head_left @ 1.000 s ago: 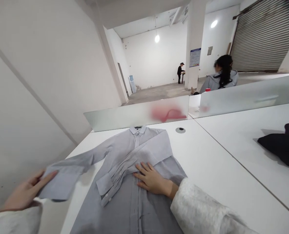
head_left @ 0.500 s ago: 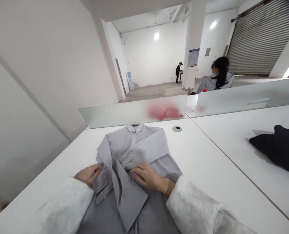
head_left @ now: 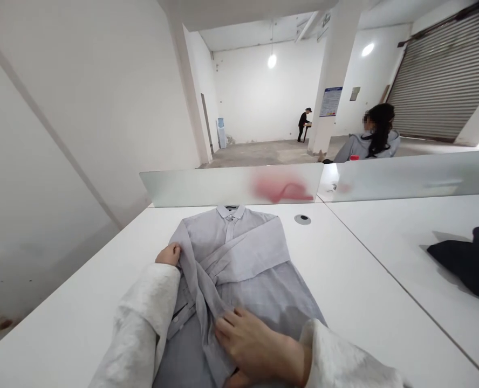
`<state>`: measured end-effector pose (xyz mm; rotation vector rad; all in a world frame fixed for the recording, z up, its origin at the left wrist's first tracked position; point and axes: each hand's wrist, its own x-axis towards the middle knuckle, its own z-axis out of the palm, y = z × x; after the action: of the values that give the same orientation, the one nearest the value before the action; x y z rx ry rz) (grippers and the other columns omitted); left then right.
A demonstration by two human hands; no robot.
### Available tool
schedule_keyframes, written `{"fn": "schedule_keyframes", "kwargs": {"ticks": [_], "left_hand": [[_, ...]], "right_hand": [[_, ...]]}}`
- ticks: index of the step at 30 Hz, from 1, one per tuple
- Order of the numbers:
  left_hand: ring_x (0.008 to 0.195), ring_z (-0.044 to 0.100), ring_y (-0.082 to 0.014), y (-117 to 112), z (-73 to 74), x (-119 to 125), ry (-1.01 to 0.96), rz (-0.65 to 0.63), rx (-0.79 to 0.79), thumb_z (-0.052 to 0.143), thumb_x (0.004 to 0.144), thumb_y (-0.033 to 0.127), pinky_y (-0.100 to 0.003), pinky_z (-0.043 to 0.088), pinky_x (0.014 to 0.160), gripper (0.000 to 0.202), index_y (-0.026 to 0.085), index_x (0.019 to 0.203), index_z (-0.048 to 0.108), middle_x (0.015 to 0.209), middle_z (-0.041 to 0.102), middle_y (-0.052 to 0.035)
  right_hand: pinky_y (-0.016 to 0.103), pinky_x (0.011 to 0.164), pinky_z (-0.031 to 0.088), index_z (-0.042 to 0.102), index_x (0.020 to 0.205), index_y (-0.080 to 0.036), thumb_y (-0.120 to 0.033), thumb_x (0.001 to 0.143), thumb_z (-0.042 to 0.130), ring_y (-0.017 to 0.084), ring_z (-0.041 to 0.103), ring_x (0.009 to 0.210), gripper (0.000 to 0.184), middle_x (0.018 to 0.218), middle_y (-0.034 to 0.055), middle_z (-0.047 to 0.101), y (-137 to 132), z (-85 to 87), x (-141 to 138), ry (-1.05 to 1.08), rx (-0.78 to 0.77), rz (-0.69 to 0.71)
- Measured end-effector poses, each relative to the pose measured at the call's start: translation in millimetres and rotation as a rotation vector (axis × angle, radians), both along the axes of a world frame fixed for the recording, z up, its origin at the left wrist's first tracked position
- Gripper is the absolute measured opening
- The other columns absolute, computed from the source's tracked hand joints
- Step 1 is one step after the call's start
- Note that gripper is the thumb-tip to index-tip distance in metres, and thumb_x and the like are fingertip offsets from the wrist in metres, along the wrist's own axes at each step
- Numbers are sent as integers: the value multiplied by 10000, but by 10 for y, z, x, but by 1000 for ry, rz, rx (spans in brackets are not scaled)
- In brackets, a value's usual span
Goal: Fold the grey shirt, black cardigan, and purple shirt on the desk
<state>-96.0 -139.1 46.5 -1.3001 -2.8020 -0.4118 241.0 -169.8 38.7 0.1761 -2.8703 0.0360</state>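
A light grey button-up shirt point(head_left: 247, 258) lies face up on the white table point(head_left: 356, 280), collar at the far end, both sleeves folded across the chest. My left hand point(head_left: 169, 254) rests at the shirt's left shoulder edge, fingers curled on the fabric fold. My right hand point(head_left: 255, 347) lies near the table's front edge on the folded left sleeve, fingers stretched flat and pressing the cloth down. Both my arms wear white sleeves.
A frosted divider panel point(head_left: 231, 186) runs along the table's far edge, with a red shape behind it. A black garment point(head_left: 468, 264) lies on the adjoining table at right. A seated person point(head_left: 369, 141) is beyond the divider; another person point(head_left: 304, 123) stands far back.
The left sleeve was brought from out at the left across the chest. My left hand moved up to the shoulder edge; my right hand slid down toward me along the sleeve.
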Motion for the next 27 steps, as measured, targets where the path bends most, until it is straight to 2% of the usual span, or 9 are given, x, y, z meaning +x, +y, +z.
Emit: {"fn": "schedule_keyframes", "kwargs": {"ticks": [3,5,10,13,16,20,23,25,27], "left_hand": [[911,633,-211,-38,-27,-25,-33,-17,104,386,820,203,-265,449,733,242,212,803,627,984,700,-57],[911,628,-201,-69,-12,-37,-49,-44,173,373,811,197,-261,447,754,253,212,806,626,992,694,-52],[680,594,-171,-148,44,95,-133,-251,284,402,743,229,-257,448,684,229,204,676,619,711,665,-26],[554,562,-152,-163,80,286,-270,-436,292,423,704,250,-251,453,612,242,191,578,620,542,610,-13],[515,592,-153,-163,167,471,-465,-629,260,407,698,254,-253,479,570,295,164,654,685,527,636,-23],[744,691,-198,-175,331,648,-779,-922,37,428,750,277,-275,535,659,353,162,881,736,840,741,-72],[1147,573,-225,-165,314,761,-886,-1171,-219,544,794,340,-299,487,897,425,246,1201,623,1261,607,-50],[1225,508,-215,-134,187,809,-666,-1118,-159,590,802,404,-310,429,984,471,279,1256,572,1343,539,-34],[1205,522,-228,-86,9,806,-432,-932,-20,566,832,441,-360,392,1027,427,260,1218,598,1291,585,-60]], "right_hand": [[332,681,443,604,927,-115,-388,851,533,235,548,826,292,884,100,613,-60,36,-21,-29,-62,-27],[296,617,424,591,989,-138,-228,844,488,198,554,731,199,837,68,626,-2,115,-28,-33,-285,-130],[246,614,409,462,1222,-197,-148,812,409,124,499,631,416,758,-18,567,479,454,56,299,-1085,-442],[213,579,393,420,1277,-239,-262,817,507,101,459,610,469,712,-55,490,755,654,163,603,-1503,-534],[193,555,395,404,1315,-276,-300,736,653,84,450,577,631,681,-74,474,883,771,238,790,-1801,-556],[191,566,424,439,1307,-279,-269,655,745,84,470,571,720,623,-86,467,894,824,258,884,-1921,-521],[185,531,409,491,1271,-275,-259,651,742,78,453,541,669,622,-81,485,860,866,268,943,-1947,-512],[189,527,407,523,1244,-267,-270,657,732,78,453,539,623,638,-71,509,839,909,292,981,-1958,-503],[191,529,404,542,1228,-265,-296,665,723,87,474,566,592,671,-57,543,829,957,329,1017,-1930,-520]]}}
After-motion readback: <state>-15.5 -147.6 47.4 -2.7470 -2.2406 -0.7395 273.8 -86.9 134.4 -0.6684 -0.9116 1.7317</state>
